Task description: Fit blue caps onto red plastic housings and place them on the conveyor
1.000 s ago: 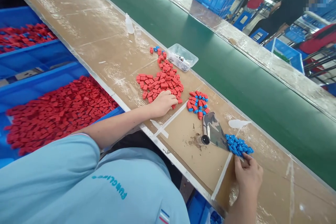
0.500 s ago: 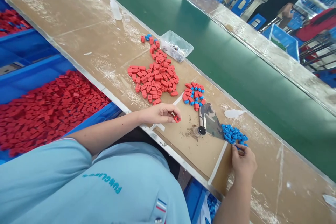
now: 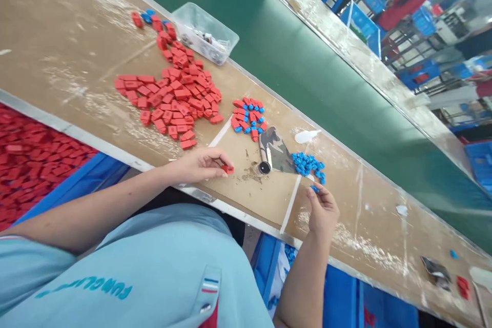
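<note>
we note the left hand (image 3: 200, 164) pinching one red piece (image 3: 227, 169); our right hand (image 3: 322, 209) pinches a blue cap (image 3: 314, 189) beside the blue pile (image 3: 307, 164).

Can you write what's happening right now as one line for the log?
left hand: pinches small red plastic block | right hand: pinches small blue plastic cap | between: camouflage-patterned tool on brown worktable

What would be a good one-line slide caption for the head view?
Left hand pinches a red piece while right hand picks a blue piece beside the camouflage tool.
</note>
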Demonstrator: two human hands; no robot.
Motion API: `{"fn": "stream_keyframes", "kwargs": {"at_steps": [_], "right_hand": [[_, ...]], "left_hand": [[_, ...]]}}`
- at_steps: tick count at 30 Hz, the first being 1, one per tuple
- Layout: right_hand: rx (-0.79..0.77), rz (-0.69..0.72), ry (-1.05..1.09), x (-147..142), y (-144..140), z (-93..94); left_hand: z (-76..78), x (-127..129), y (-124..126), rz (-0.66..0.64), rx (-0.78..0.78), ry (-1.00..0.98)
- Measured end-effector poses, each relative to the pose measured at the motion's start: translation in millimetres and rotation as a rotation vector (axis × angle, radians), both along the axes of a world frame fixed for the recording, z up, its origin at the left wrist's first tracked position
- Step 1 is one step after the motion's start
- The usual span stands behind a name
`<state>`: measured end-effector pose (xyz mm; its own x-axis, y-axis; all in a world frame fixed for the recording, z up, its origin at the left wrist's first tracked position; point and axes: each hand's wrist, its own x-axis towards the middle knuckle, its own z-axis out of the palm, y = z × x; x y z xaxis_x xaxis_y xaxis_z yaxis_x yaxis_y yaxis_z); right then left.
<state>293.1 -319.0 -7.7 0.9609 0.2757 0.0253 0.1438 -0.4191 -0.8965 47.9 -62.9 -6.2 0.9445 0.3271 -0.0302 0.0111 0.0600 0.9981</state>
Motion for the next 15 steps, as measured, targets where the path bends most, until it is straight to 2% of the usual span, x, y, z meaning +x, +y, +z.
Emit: {"fn": "stream_keyframes", "kwargs": {"at_steps": [7,10,15], "right_hand": [[0.342,0.155,0.231,-36,10,9.7],[0.381,0.204,0.307,-48,19,14.3],[0.342,0.239,0.386,-65,34,19.2]], "left_hand": [[-5.0,12,-14,0.017,0.139,-0.098],[-7.2,17,-19,0.010,0.121,-0.131],[-11.7,21,-22,0.026,0.126,-0.143]]}}
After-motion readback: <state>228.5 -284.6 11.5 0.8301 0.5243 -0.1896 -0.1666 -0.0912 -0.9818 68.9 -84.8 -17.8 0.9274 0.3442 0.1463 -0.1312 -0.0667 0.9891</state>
